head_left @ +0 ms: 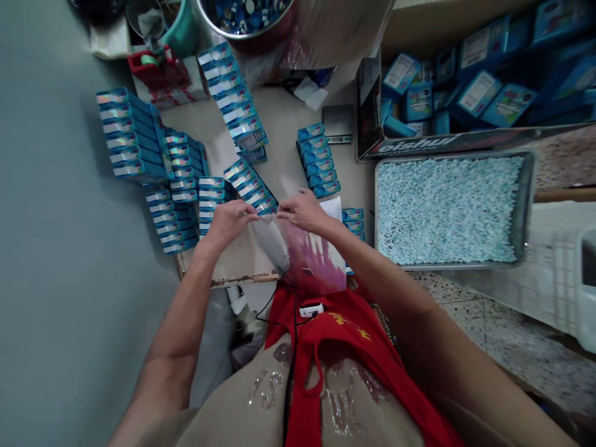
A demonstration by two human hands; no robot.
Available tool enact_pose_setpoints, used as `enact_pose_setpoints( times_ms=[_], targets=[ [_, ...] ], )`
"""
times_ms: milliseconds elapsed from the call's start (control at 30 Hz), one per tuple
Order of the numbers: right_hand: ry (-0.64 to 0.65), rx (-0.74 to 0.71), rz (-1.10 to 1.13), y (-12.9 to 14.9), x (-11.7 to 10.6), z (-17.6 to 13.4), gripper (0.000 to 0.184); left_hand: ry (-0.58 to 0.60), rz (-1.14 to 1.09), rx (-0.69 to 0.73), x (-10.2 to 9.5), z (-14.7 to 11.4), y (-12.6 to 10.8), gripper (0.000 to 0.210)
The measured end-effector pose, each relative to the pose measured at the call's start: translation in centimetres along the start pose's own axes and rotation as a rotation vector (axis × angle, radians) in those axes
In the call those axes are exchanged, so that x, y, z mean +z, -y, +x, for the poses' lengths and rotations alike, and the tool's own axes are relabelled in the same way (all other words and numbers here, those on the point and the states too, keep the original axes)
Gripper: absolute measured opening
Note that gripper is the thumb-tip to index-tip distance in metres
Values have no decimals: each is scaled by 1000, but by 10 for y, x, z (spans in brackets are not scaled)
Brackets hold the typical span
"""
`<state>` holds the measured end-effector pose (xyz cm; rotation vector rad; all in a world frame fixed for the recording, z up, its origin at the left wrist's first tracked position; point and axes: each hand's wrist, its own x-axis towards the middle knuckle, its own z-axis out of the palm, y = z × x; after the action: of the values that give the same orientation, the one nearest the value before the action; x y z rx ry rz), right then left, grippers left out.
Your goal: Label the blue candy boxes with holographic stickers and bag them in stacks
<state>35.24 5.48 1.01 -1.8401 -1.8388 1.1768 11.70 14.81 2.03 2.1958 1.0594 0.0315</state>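
Note:
A clear, thin plastic bag (314, 264) hangs in front of the red apron (367, 323), which shows pink through it. My left hand (229, 222) pinches the upper edge of the plastic at its left corner, fingers closed. Close by on the right, my right hand (305, 212) grips the same edge between thumb and fingers. Just beyond the fingertips lies a slanting row of small blue boxes (251, 186). Another row of blue boxes (319, 160) stands past my right hand.
Stacked blue boxes (133, 139) line the table's left side by the wall. To the right, a metal tray (525, 211) holds many pale blue pellets, below a carton (367, 112) of blue boxes. A small scale (338, 121) and a metal pot (246, 36) of blue caps stand farther back.

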Motion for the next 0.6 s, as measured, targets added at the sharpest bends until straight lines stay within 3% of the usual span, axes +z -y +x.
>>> enact_pose_setpoints(
  times_ms=[167, 367, 500, 600],
  targets=[
    [-19, -9, -13, 10, -5, 13, 18, -37, -76, -10, -6, -1, 6, 22],
    [-58, 12, 117, -1, -18, 33, 19, -70, -577, -268, -1, 1, 15, 49],
    [-6, 12, 192, 5, -17, 50, 22, -218, -763, -300, 0, -2, 22, 48],
    [-83, -1, 41, 23, -9, 56, 19, -342, -646, -277, -4, -5, 27, 38]
  ],
)
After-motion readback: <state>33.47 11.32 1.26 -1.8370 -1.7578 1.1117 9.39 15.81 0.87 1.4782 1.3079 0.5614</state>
